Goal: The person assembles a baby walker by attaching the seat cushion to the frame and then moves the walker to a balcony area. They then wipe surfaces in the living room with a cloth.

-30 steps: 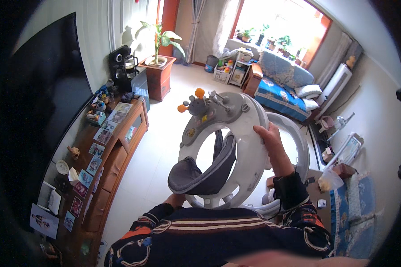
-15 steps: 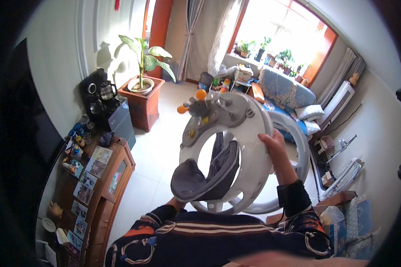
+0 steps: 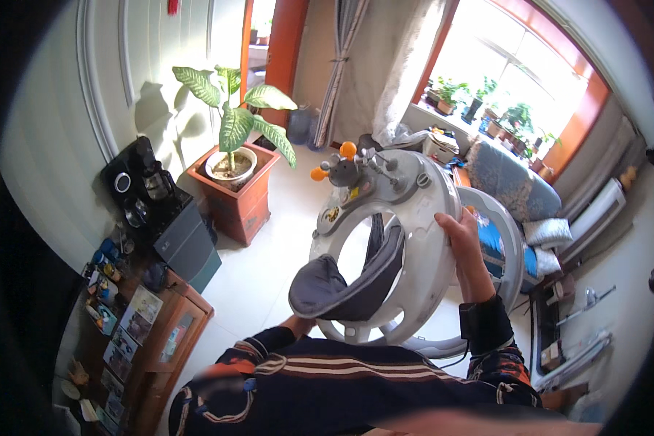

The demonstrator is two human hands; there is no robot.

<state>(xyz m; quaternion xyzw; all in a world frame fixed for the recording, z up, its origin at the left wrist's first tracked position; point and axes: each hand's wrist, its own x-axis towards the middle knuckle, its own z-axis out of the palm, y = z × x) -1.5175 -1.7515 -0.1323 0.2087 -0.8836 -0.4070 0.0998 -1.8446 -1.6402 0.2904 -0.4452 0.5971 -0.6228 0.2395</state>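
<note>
A grey-white baby walker (image 3: 432,254) hangs tilted in front of me, off the floor. My right hand (image 3: 463,238) is closed on the right edge of its upper tray, thumb on top. My left hand (image 3: 298,325) is closed at its lower left edge, beside the dark grey padded seat (image 3: 349,298), which hides most of the fingers. A toy cluster (image 3: 345,171) with orange knobs and small rattles sits on the far part of the tray. Behind the tray, the round base ring (image 3: 514,251) shows at the right.
A large leafy plant (image 3: 236,127) stands in a red-brown square planter (image 3: 236,207) ahead left. Nearer on the left are a dark cabinet (image 3: 185,251) with a drink machine and a wooden sideboard (image 3: 185,320) with photos. A blue sofa (image 3: 516,178) stands under the window at far right.
I have moved forward with the walker, and my view has turned left. The plant and planter look nearer. Both hands keep their hold.
</note>
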